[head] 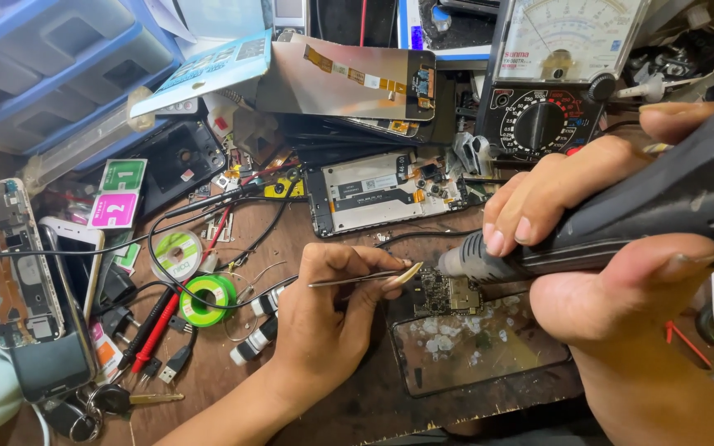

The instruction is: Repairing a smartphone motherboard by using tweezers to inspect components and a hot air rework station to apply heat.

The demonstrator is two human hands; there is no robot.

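Left hand (324, 310) pinches tweezers (357, 279), tips pointing right at the circuit board (448, 293) on the dark mat (489, 347); right hand (605, 239) grips hot-air gun (621, 223), nozzle just above board's right edge

A worn brown wooden workbench (233, 363) filled the view, its top scuffed and dark-stained. At the upper left stood a blue plastic drawer cabinet (51, 66) with translucent grey drawers. Even, bright light fell from above, leaving only soft shadows. No wall, floor or window showed anywhere in the picture
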